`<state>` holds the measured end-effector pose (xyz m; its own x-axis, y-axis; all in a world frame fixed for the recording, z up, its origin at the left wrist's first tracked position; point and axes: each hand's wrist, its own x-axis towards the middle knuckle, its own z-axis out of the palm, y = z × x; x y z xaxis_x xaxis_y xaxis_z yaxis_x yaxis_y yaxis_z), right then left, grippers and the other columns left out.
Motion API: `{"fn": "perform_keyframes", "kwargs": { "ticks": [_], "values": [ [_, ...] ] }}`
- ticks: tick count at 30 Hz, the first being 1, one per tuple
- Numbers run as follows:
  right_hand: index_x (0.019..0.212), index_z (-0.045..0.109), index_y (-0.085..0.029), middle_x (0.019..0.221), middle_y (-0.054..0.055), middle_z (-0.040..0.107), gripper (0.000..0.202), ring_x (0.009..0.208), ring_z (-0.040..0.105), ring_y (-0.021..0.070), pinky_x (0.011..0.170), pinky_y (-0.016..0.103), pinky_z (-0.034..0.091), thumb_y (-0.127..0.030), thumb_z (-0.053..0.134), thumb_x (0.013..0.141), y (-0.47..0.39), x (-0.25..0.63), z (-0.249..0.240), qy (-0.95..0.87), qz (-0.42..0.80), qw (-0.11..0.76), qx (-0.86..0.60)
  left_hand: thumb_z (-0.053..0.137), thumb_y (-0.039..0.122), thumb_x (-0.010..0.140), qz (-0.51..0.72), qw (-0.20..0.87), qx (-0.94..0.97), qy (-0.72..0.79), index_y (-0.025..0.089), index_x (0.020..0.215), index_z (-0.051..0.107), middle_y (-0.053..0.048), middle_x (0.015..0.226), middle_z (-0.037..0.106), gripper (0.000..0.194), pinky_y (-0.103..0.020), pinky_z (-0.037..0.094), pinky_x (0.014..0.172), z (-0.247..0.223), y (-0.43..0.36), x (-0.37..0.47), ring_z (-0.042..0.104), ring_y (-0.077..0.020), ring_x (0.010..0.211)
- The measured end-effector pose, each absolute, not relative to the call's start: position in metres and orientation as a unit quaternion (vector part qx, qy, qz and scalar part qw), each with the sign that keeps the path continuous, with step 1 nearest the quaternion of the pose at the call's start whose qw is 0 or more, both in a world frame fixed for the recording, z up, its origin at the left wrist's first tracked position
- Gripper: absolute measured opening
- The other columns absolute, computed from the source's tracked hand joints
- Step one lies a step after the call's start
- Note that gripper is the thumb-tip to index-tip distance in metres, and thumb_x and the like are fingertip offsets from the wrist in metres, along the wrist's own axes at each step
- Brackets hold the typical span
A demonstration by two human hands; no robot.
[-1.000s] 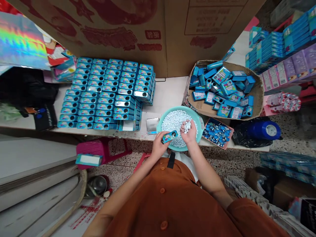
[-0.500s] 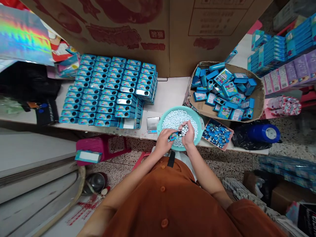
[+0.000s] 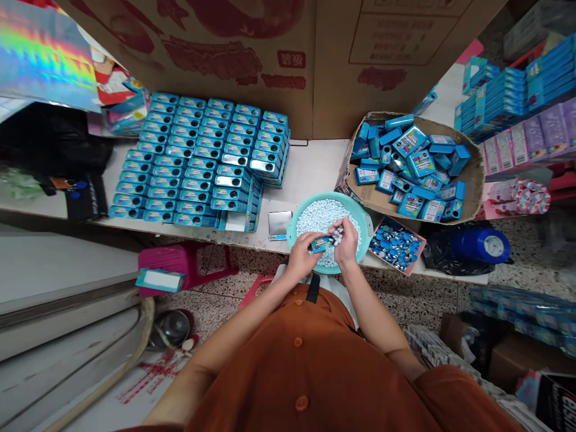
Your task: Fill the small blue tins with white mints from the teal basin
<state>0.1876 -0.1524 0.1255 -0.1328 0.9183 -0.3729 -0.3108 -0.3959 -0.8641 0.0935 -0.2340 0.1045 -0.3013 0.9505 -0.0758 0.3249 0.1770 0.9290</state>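
My left hand (image 3: 303,257) grips a small blue candy tin (image 3: 319,244), tilted so that its end with the opening faces right. Cupped beside that end, my right hand (image 3: 345,245) holds several white candies (image 3: 336,236) in its curled fingers. Both hands are over a mint-green basin (image 3: 292,235) filled with small pale candies (image 3: 321,213). The fingers hide part of the tin's opening, and I cannot tell how full the tin is. A silvery flat piece (image 3: 279,223) lies on the table left of the basin.
Rows of blue tins (image 3: 198,162) are stacked at the left. A cut-down carton (image 3: 468,210) of loose tins stands right of the basin, with a pink tray (image 3: 420,249) of blue and silver caps before it. A large cardboard box (image 3: 333,90) stands behind.
The tin has turned a little so that more of its printed side shows. My right hand stays cupped at its opening, and the view has shifted slightly.
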Motion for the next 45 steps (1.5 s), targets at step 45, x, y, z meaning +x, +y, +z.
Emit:
{"fn": "perform_keyframes", "kwargs": {
  "ticks": [45],
  "values": [
    [0.058,0.035,-0.022,0.057,-0.003,0.047,0.042,0.057,0.048,0.0124,0.062,0.028,0.042,-0.049,0.046,0.088,-0.159,0.185,0.139,-0.348,0.646,0.498,-0.462,0.064,0.007,0.07,0.454,0.341,0.491,0.661,0.023,0.106,0.062,-0.004,0.105,0.064,0.04,-0.034,0.046,0.091,0.115,-0.228,0.096,0.058,-0.0191,0.102]
  ]
}}
